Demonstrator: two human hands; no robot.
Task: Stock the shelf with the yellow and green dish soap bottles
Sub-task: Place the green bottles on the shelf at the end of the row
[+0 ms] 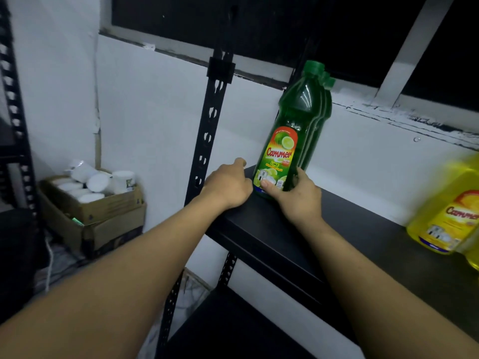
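The green bottle (283, 151) stands upright at the left end of the shelf (272, 237). The right hand (295, 196) holds its base, thumb across the lower label and fingers wrapped round the far side. A low grip like this suits nudging a tall bottle into place without tipping it, and the label faces out, as stock should. Directly beyond that hand, two more green bottles (329, 83) line up toward the wall (155, 112), showing only caps and edges, so the row seems to be built from the back forward. The left hand (229, 187) lies just left of the bottle at the shelf's corner, beside the post (207, 133). Its fingers look curled, but I cannot tell whether it touches the bottle, grips the shelf edge or merely rests there. Likely it acts as a stop, keeping the bottle square to the end of the shelf. Well to the right of the right hand, yellow bottles (445, 211) stand blurred on the same shelf, apparently kept apart by colour. Left of and below the left hand, a box (103, 216) of white tubs (97, 181) sits lower down by the wall.
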